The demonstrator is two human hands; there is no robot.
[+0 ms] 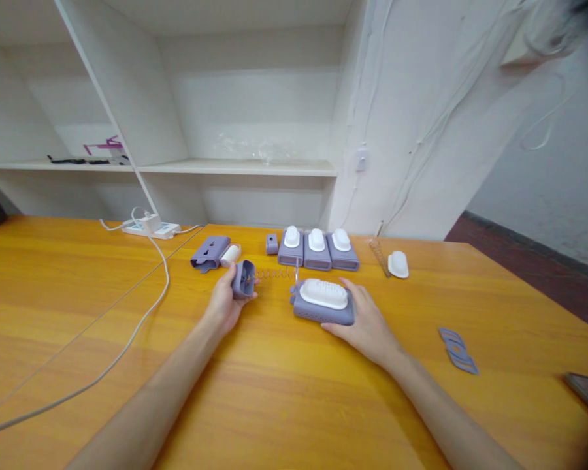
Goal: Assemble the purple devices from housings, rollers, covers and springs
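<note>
My left hand (225, 299) is closed around a small hollow purple plastic housing (245, 279), its open end facing right. My right hand (365, 320) grips the right end of a purple plastic box (323, 313) that carries a white oval piece (324, 294) with a bumpy top. Between the two hands, a coiled spring (275, 273) lies on the table, close to a thin metal rod (296, 269) by the box's left end. Behind the right hand, three similar purple boxes (317, 260) with white oval tops stand in a row.
A small purple block (272, 244), another purple housing (210, 253) and a white rounded part (230, 255) lie at the back. To the right are a second spring (379, 256), a white cap (398, 264) and flat purple pieces (458, 350). A power strip (151, 226) trails a cable (147, 313) leftward.
</note>
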